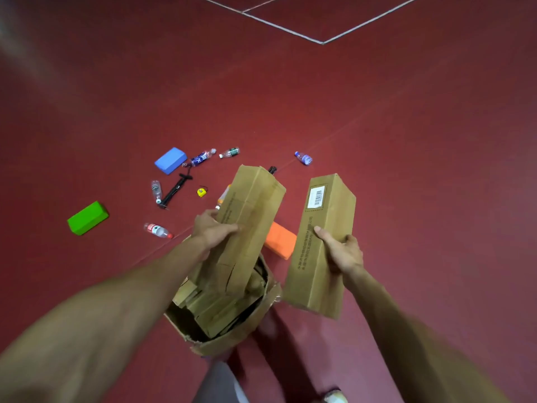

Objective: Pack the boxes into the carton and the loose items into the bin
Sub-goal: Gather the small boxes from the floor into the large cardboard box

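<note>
My left hand (pixel 213 228) grips a long brown cardboard box (pixel 252 207), tilted, with its lower end inside the open torn carton (pixel 229 341) on the floor below me. Several smaller brown boxes lie inside the carton. My right hand (pixel 341 251) grips a second long box (pixel 325 216) with a barcode label, held upright in the air to the right of the carton. No bin is in view.
Loose items lie on the red floor beyond: a blue block (pixel 170 160), a green block (pixel 87 217), an orange block (pixel 280 239), several plastic bottles (pixel 158 230), a black hand pump (pixel 175 190) and a yellow tape measure (pixel 201 191). White floor lines cross the far top.
</note>
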